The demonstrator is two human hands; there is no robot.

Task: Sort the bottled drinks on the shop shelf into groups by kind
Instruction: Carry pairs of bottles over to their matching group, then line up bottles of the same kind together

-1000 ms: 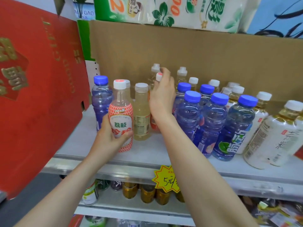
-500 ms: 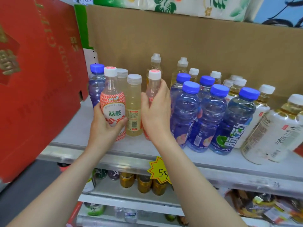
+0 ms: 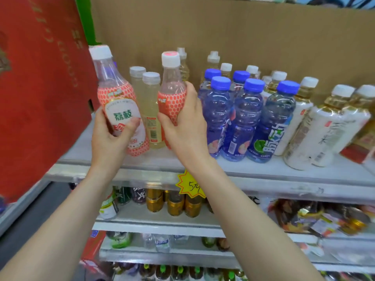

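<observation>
My left hand grips a lychee drink bottle with a red-and-white label and white cap, lifted and tilted left above the shelf. My right hand grips a second lychee bottle of the same kind, held nearly upright. Between them two pale yellow bottles stand on the shelf. To the right stand several blue-capped bottles, then several white-labelled tea bottles. More white-capped bottles stand at the back.
A big red carton walls the shelf's left end. Brown cardboard backs the shelf. A yellow star price tag hangs on the front edge. Lower shelves hold gold cans and other bottles.
Both hands have lifted their lychee bottles off the shelf. The left one has risen and tilted left, now hiding the blue-capped bottle behind it. The right one has come forward and up.
</observation>
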